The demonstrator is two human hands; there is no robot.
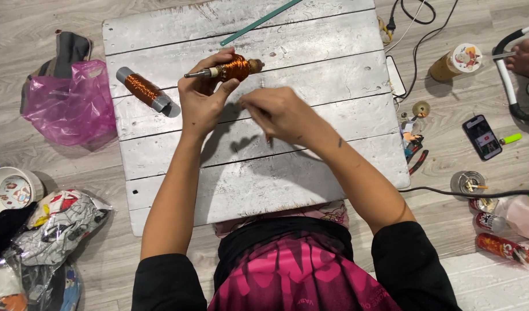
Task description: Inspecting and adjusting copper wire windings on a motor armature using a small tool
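Person seated on the floor, pink-and-black top nearest the camera, both forearms reaching out over a white planked board [310,173] that serves as the bench

Right hand [279,115] sits over the middle of the board, grip narrow, fingertips pinched together as if on a fine strand; the strand itself is too thin to make out, so what the pinch holds cannot be told for certain

Left hand [202,99] just beyond and beside it, grip closed around a wound piece [233,68]: a short rod with a bulge of copper-coloured wire coiled on it, a metal tip sticking out to the left. The piece is held up off the board, level, near the far half of it

Judged step: winding wire onto the piece, the left hand as holder, the right hand feeding or tensioning. The next move would call for steady tension from the pinch and a turn of the held piece so each wrap lies tight beside the last, with no slack or crossing

Left of the left hand, lying on the board and apart from it, a copper wire spool [145,89] with grey ends, likely the supply

Farther out: a green strip [259,23] across the board's far edge. Off the board to the left, a pink plastic bag [71,103]; to the right on the floor, pliers [414,152], a phone [482,137], a tape roll [459,61], black cables. Another person's hand [528,57] shows at the far right edge, not involved
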